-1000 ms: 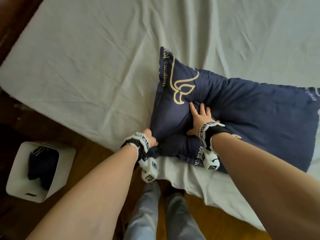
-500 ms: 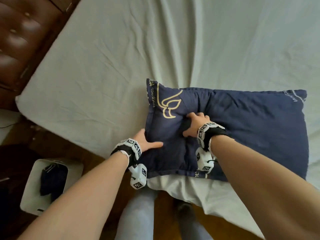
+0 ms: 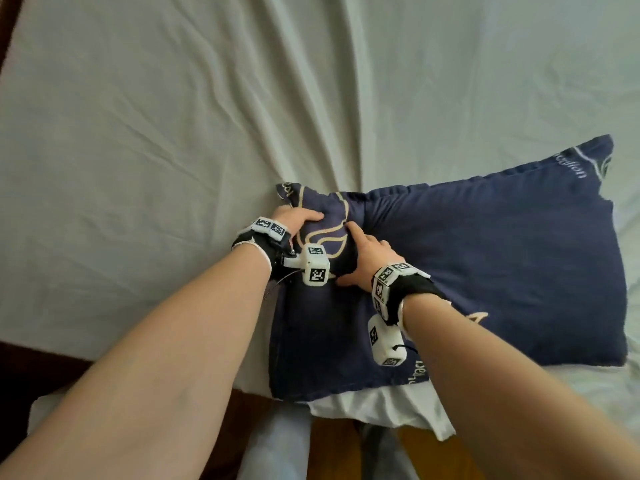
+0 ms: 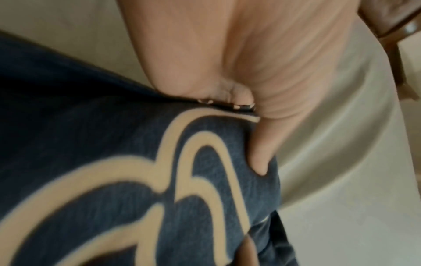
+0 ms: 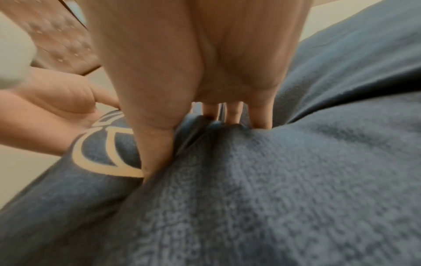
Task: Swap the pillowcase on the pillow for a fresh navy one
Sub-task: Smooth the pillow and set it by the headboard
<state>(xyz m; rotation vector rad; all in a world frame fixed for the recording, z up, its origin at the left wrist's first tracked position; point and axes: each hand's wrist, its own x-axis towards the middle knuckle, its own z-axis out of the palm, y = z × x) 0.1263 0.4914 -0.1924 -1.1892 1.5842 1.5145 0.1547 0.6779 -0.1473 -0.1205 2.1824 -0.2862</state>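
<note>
A pillow in a navy pillowcase [image 3: 485, 265] with a gold logo lies on the bed, at the near right. My left hand [image 3: 301, 218] grips its far-left corner. In the left wrist view the thumb [image 4: 262, 153] presses on the logo cloth [image 4: 114, 198] and the fingers curl under the edge. My right hand [image 3: 363, 247] sits just right of it and pinches a raised fold of the navy cloth [image 5: 273, 180] between thumb and fingers [image 5: 232, 115]. The two hands are close together, with the bunched corner between them.
A wrinkled pale sheet [image 3: 173, 133] covers the bed beyond and to the left. A white cloth [image 3: 374, 407] sticks out from under the pillow's near edge, over the wooden floor [image 3: 339, 441]. My legs [image 3: 277, 445] stand at the bed edge. A brown padded headboard [image 5: 63, 41] shows in the right wrist view.
My left hand has moved from the pillow's near-left edge to its far-left corner and closed on it. The right hand has slid left and gathered a fold. The white bin has left the view.
</note>
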